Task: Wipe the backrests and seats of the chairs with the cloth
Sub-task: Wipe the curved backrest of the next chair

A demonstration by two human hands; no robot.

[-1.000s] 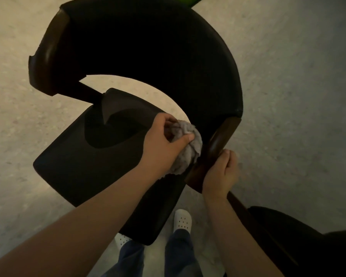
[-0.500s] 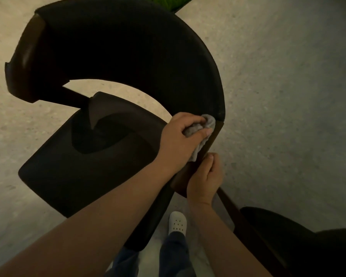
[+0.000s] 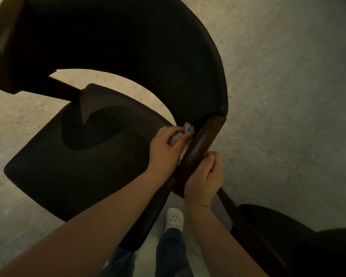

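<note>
From the head camera, looking steeply down, a dark chair [image 3: 128,96] fills most of the picture and stands on a pale speckled floor [image 3: 288,96]. Its curved black backrest [image 3: 148,52] sweeps from the far left round to the right. There it finishes in a brown wooden end [image 3: 205,138] that slants down towards the near side. The black seat [image 3: 78,168] lies to the left of that, lower in the picture. The left hand [image 3: 166,150] reaches in from the near left across the seat's right edge and holds a bunched grey cloth [image 3: 188,128]. Its fingers [image 3: 169,130] are curled over the top of the cloth with the thumb tucked underneath, so the wad is gripped tight. The cloth is pressed into the corner where the black padding meets the inner, left side of the wooden end. A bit of it pokes out past the fingertips and another bit trails down along the wood. The right hand [image 3: 206,176] is on the opposite, right side of the same wooden end, nearer than the left hand. Its fingers [image 3: 209,159] are curled in against the wood and hold it. Between the two forearms, a white shoe [image 3: 174,218] and dark trouser legs [image 3: 170,254] show at the near edge. Part of a second chair [image 3: 288,242], also dark, sits at the near right.
</note>
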